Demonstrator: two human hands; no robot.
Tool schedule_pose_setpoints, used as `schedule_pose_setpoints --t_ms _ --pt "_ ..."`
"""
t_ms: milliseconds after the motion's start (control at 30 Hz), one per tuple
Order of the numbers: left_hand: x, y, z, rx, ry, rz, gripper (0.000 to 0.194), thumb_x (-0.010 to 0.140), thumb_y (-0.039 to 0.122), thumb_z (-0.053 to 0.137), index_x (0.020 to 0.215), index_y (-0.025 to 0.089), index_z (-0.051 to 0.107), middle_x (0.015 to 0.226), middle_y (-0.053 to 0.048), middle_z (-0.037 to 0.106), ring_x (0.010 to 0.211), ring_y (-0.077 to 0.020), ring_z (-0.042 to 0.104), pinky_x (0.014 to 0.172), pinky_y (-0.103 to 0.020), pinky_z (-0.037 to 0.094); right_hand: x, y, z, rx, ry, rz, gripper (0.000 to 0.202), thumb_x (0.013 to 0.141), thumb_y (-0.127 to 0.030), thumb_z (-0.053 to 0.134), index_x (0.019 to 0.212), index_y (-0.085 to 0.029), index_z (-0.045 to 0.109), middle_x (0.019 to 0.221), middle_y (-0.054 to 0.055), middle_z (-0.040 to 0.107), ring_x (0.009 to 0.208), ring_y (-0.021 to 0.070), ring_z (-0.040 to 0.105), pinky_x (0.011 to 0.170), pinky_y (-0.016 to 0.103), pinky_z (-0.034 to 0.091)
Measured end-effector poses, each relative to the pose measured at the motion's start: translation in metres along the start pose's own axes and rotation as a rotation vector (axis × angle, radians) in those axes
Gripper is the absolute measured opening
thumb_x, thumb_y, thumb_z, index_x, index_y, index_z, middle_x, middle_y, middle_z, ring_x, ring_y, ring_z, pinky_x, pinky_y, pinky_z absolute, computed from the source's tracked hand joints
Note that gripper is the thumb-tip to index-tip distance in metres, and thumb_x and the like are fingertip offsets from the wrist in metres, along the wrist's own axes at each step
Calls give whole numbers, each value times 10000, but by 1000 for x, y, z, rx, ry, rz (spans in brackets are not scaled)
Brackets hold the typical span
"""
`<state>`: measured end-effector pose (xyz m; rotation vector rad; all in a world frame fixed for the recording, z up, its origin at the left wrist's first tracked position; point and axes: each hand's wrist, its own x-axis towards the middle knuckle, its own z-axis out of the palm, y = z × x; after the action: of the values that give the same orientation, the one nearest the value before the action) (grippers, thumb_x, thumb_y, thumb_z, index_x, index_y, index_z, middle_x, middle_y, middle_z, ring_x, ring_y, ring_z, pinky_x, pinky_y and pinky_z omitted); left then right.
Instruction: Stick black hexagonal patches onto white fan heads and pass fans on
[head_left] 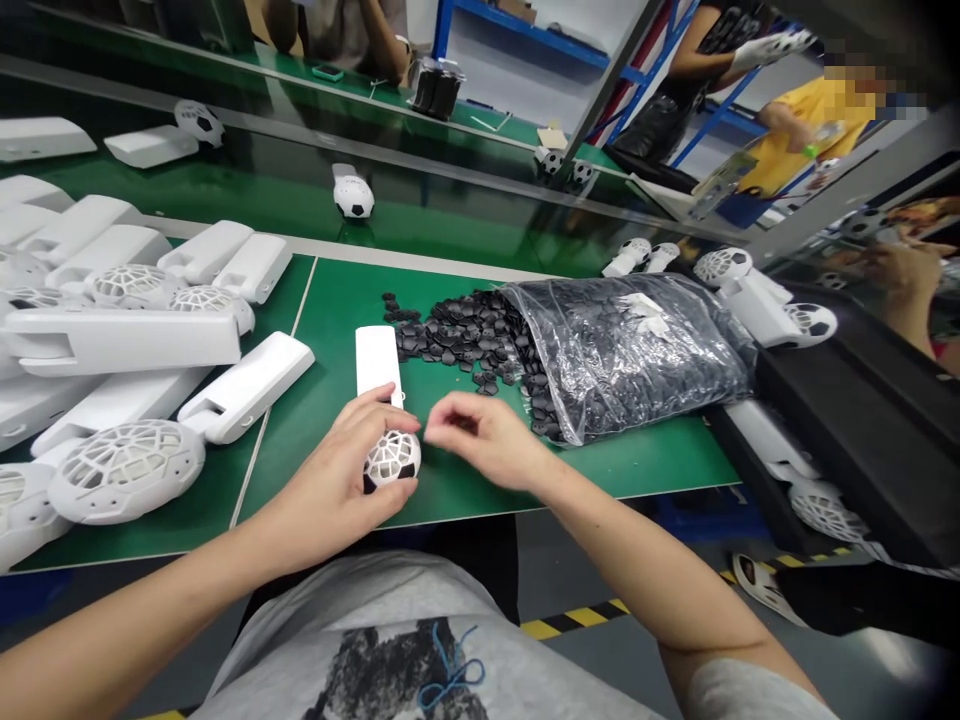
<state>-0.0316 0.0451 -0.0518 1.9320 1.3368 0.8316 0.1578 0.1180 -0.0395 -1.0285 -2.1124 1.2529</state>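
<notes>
My left hand (345, 470) is wrapped round the ball-shaped head of a white handheld device (379, 362), whose flat handle points away from me on the green table. The round white grille (391, 457) shows between thumb and fingers, with black patches on its lower rim. Just right of it is my right hand (487, 435), its thumb and fingertips pinched together; whatever they hold, if anything, is hidden. Beyond my hands, small black pieces (472, 330) spill from a clear plastic bag (630, 345) lying on its side.
Many white devices (127, 340) are piled at the left. One football-patterned device (353, 197) lies on the dark green strip beyond the table's edge. At the right, more devices (765, 300) rest by a black tray (862, 430). Several people are across and to the right.
</notes>
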Motion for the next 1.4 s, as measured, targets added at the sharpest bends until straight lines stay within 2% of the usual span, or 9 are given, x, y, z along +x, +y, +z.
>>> schedule_pose_setpoints --t_ms 133,267,500,633,733,833,1000,1267,1400 --pt "-4 -2 -3 -4 -15 41 320 733 201 536 1042 242 465 1216 -66 493 1328 -268 233 1043 -494 296 9 22 -29 -609 306 -27 69 827 -219 591 848 -173 638 841 44 632 803 183 546 751 322 443" --pt "-7 -3 -8 -17 -72 83 323 708 202 571 1018 248 492 1180 -62 489 1279 -274 299 1027 -481 313 15 29 -34 -1087 152 -64 164 872 -184 515 954 -152 654 908 102 641 895 245 529 795 370 447" --pt "-21 -7 -14 43 37 -75 456 699 360 647 1122 284 495 1096 -57 411 963 -226 499 834 -383 464 21 28 -31 -1221 83 -130 235 843 -31 412 923 -82 627 864 158 606 841 280 535 750 388 428" --pt "-25 -15 -32 20 -40 -12 495 707 202 587 1172 288 441 1173 -45 435 1030 -215 498 875 -335 444 23 25 -36 -1174 124 -173 231 858 -54 435 1013 -105 597 900 125 613 852 263 556 737 386 433" --pt "-25 -16 -47 11 -91 -13 529 698 122 537 1190 280 423 1226 -33 443 1112 -207 468 923 -315 416 17 10 -29 -828 186 -302 160 872 -122 495 988 -165 596 911 74 612 862 211 565 758 350 450" --pt "-25 -16 -50 -22 -104 -87 513 706 126 517 1191 261 417 1238 -41 445 1093 -208 486 897 -321 437 11 -10 -10 -481 30 -467 146 882 -155 507 939 -218 625 896 37 598 848 158 562 755 296 458" --pt "-26 -16 -38 -58 -12 -118 491 679 138 528 1149 234 423 1180 -46 470 1070 -208 490 915 -355 428 15 -24 22 -391 -224 -680 160 906 -165 457 942 -213 605 865 34 616 819 150 534 736 303 442" --pt "-22 -15 -25 -19 131 -131 388 695 240 590 1060 211 461 1092 -46 512 1040 -213 491 907 -382 414 32 -21 34 -346 -270 -689 75 851 -143 551 809 -191 511 755 7 593 731 143 523 710 290 434" --pt "-22 -15 -23 -15 164 -115 329 705 194 555 1025 214 483 1085 -39 532 1024 -206 506 887 -369 424 34 -17 34 -228 -228 -546 152 813 -253 634 855 -204 497 821 4 569 745 139 522 699 281 451"
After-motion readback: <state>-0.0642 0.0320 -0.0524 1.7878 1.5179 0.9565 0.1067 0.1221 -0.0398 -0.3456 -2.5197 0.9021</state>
